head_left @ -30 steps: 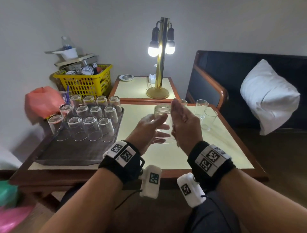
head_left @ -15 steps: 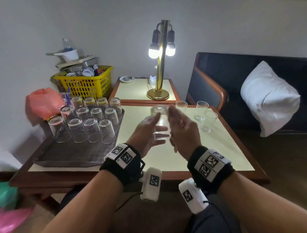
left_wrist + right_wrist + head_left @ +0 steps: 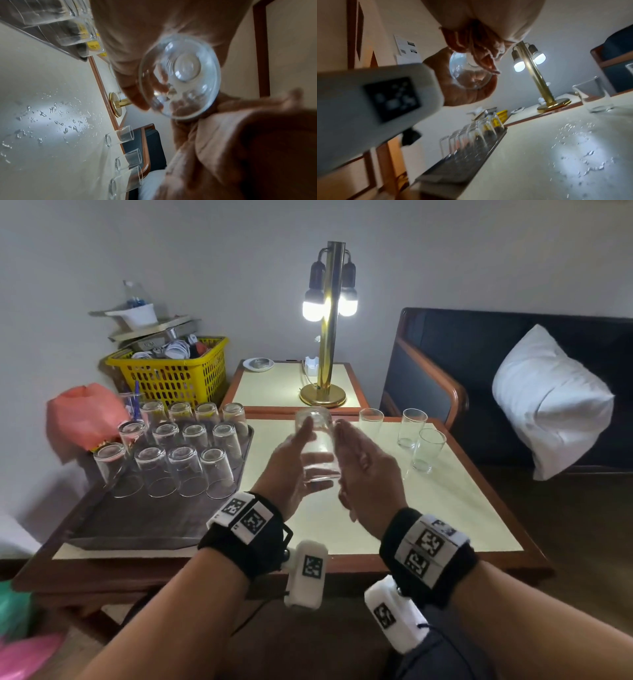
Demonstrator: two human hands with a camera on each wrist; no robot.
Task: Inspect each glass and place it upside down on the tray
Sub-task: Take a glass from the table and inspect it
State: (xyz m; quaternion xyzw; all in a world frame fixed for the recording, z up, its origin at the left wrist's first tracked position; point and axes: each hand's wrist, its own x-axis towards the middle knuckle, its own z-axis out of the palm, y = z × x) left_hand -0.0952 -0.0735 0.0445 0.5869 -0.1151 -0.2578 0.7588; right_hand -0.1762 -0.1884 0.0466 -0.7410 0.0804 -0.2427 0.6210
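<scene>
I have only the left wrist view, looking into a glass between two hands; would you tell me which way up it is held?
Observer: In the head view the glass is held base up, mouth toward the wrists, between the left hand and the right hand, above the table.
Operator: Thank you. How full is the tray?
Observer: The tray carries three rows of upturned glasses at its far end; its near half is bare.
Operator: Is the lamp lit?
Observer: Yes, both bulbs of the lamp glow.
</scene>
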